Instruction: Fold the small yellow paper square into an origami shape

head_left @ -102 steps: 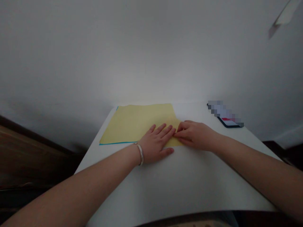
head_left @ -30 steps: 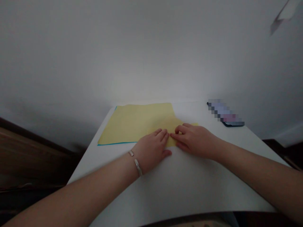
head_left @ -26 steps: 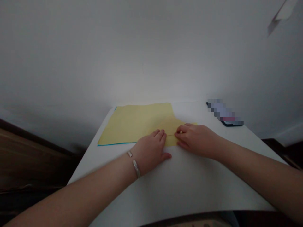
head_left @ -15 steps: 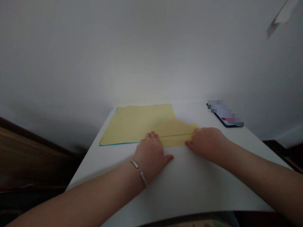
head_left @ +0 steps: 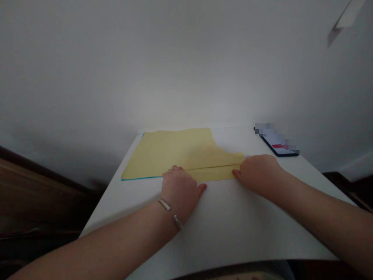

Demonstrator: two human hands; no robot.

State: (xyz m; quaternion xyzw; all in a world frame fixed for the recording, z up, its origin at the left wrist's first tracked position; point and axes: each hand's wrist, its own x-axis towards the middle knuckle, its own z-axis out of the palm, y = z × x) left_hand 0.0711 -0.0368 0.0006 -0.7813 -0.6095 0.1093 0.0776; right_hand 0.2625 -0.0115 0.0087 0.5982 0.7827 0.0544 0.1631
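A folded yellow paper lies on the white table, with a crease or edge line running along it. Its left part overlaps larger yellow sheets that have a thin blue edge showing below. My left hand, wearing a silver open bangle, presses on the left end of the folded paper. Its thumb stands apart, and its fingertips are partly hidden. At the right end, my right hand has curled fingers on the paper's edge, thumb tip resting near the lower corner.
A phone with a partly blurred screen lies at the table's back right. A pale wall rises behind the white table. Brown wooden furniture stands to the left.
My left hand has slid a little left along the folded paper, its fingers now more bent. My right hand has shifted slightly right at the paper's end.
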